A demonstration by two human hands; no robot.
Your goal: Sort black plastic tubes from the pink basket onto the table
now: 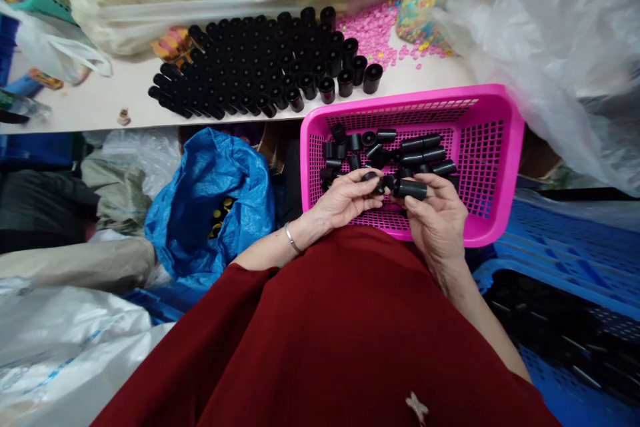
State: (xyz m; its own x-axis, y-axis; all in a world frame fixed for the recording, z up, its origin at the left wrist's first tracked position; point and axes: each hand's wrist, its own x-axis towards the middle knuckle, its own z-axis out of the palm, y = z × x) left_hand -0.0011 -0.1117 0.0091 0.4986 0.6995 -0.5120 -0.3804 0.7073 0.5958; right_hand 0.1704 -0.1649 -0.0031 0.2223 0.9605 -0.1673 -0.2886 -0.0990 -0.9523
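Note:
A pink plastic basket (493, 147) rests on my lap with several loose black tubes (425, 150) lying in it. My left hand (345, 200) is curled inside the basket's near side, its fingers pinched on a small black cap (371, 177). My right hand (437, 217) is closed around a black tube (413, 189) held sideways, its open end facing the left hand. The two hands nearly touch.
On the white table (100, 100) beyond the basket, many black tubes stand upright in a block (260, 67), beside pink caps (373, 30). A blue bag (210, 207) lies open at my left, clear plastic bags (555, 40) at the right, blue crates (575, 247) below.

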